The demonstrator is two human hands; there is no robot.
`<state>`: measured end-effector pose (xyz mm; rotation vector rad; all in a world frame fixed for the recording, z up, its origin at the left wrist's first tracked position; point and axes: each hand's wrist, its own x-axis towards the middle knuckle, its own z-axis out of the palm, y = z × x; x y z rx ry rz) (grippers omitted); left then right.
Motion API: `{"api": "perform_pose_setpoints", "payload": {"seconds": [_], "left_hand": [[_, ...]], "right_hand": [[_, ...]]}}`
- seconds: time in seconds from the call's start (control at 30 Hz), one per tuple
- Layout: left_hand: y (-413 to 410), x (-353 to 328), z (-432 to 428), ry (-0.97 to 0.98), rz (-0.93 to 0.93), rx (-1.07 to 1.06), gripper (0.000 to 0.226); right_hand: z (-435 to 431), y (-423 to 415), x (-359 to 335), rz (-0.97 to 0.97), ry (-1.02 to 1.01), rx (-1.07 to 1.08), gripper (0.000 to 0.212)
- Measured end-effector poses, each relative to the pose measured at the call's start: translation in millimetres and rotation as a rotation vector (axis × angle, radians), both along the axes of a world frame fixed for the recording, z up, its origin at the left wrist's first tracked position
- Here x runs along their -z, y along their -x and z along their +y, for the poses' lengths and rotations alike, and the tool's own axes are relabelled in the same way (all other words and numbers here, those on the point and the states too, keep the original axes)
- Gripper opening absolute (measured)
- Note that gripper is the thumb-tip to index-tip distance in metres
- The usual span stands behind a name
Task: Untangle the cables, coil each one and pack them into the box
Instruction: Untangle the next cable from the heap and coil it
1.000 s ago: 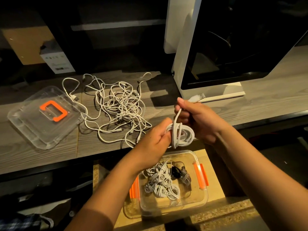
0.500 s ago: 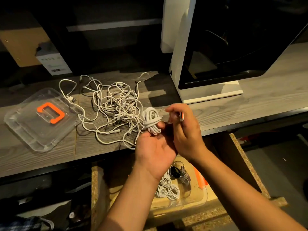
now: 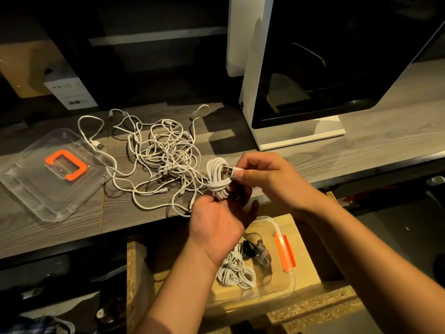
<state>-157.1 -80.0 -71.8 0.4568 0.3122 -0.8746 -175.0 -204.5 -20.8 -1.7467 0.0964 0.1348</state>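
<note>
Two hands, both yours, both occupied.

- Left hand [image 3: 218, 220]: palm up, fingers curled round the lower end of one coiled white cable [image 3: 216, 175], held just above the front edge of the surface [image 3: 361, 145].
- Right hand [image 3: 269, 182]: thumb and forefinger pinch that cable's USB plug [image 3: 228, 171] beside the coil.
- One tangle of white cables [image 3: 166, 160]: loose on the surface, just left of the coil.
- One clear box [image 3: 289, 285], orange latch [image 3: 285, 253]: on a lower wooden board [image 3: 307, 239] beneath your left wrist, containing packed white coils [image 3: 234, 273] and a dark cable [image 3: 248, 248].
- One clear lid [image 3: 48, 198], orange handle [image 3: 65, 165]: flat on the surface, far left.
</note>
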Motion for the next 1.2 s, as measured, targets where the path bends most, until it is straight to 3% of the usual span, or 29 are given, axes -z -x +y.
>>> {"api": "perform_pose_setpoints", "payload": {"seconds": [0.23,0.3,0.47,0.53,0.67,0.77,0.83,1.0,1.2], "left_hand": [[13,-3,-1,-0.145,-0.248,0.081,0.044],[10,-5,-1,-0.198,-0.312,0.025,0.036],[2,-5,-3,-0.489,-0.532,-0.106,0.025],[1,-6,-4,-0.533,-0.608,-0.137,0.026],[-1,4,0,-0.648,-0.784,-0.199,0.022],[1,13,4,-0.750,-0.896,-0.213,0.019],[1,18,6,-0.918,-1.002,-0.192,0.020],[1,24,10,-1.299,-1.262,-0.060,0.013],[4,28,11,-1.372,-1.279,0.148,0.014]], "right_hand": [[-24,-4,-13,0.374,0.011,-0.137,0.013],[-24,-3,-9,0.341,-0.054,-0.097,0.007],[-15,5,5,0.062,-0.173,0.132,0.024],[-10,6,10,-0.028,-0.182,0.128,0.025],[-6,11,15,-0.022,-0.161,0.098,0.028],[-4,15,20,-0.018,-0.086,0.106,0.032],[-3,18,22,-0.080,0.046,0.045,0.034],[-4,17,30,-0.342,0.749,-0.080,0.025],[-10,7,32,-0.299,0.864,-0.263,0.016]]}}
